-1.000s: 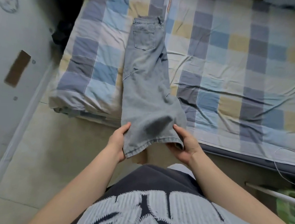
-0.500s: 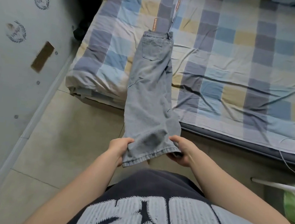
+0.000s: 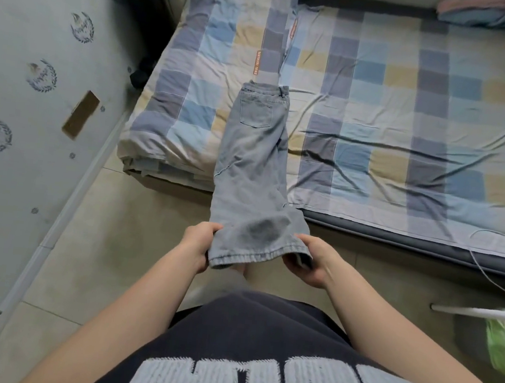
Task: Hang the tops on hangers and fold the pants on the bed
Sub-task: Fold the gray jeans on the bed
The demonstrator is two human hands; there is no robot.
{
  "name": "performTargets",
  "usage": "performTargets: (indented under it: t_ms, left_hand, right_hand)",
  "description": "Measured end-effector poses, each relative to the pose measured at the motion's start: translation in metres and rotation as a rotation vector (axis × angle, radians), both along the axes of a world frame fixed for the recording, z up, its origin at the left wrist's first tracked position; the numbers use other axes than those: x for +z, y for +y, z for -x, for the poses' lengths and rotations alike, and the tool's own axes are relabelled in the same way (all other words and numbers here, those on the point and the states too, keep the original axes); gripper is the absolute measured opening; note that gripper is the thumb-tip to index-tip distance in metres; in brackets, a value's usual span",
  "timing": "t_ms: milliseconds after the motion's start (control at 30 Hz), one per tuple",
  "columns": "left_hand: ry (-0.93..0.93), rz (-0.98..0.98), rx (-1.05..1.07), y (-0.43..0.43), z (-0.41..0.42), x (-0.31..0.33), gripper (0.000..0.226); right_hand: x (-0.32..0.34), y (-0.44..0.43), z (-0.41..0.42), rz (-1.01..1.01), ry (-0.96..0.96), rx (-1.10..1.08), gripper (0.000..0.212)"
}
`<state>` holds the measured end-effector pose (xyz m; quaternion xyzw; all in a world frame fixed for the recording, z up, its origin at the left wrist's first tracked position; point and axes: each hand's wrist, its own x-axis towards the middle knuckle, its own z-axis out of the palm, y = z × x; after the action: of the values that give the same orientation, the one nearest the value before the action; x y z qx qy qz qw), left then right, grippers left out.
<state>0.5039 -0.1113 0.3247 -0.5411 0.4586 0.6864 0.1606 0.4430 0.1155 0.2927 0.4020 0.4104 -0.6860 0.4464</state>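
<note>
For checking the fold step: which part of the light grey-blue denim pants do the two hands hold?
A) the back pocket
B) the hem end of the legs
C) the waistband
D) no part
B: the left hand and the right hand grip the hem end of the light grey-blue denim pants, while the waistband lies on the checked bed.

One wide-angle camera sits on the person's head, facing forward and steeply down. The person's dark printed shirt (image 3: 244,332) fills the near bottom edge, close under the lens. The blue-and-yellow checked bed (image 3: 381,96) spans the far middle and right, farther off. The pale tiled floor (image 3: 105,253) lies between and to the left, with the grey-white wall (image 3: 10,179) slanting along the left edge.
</note>
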Motion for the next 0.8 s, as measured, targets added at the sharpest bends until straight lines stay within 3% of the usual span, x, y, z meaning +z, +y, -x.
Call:
performTargets:
  t_ms: [100,300,500,800]
  left_hand:
    - [0.185,0.080,0.103,-0.004,0.028,0.006,0.065]
    - [0.314,0.064,0.108,-0.028,0.104,0.008,0.011]
    - [0.366,-0.027,0.110,-0.073,0.229,-0.001,0.022]
    - [0.173,-0.060,0.046,-0.159,0.439,-0.050,0.028]
  right_hand:
    - [0.008,-0.010,0.028,0.002,0.086,-0.051,0.006]
    - [0.030,-0.042,0.115,0.046,0.149,-0.115,0.016]
    - [0.033,-0.087,0.229,-0.066,0.200,-0.157,0.016]
    - [-0.005,-0.173,0.424,-0.216,0.168,-0.173,0.016]
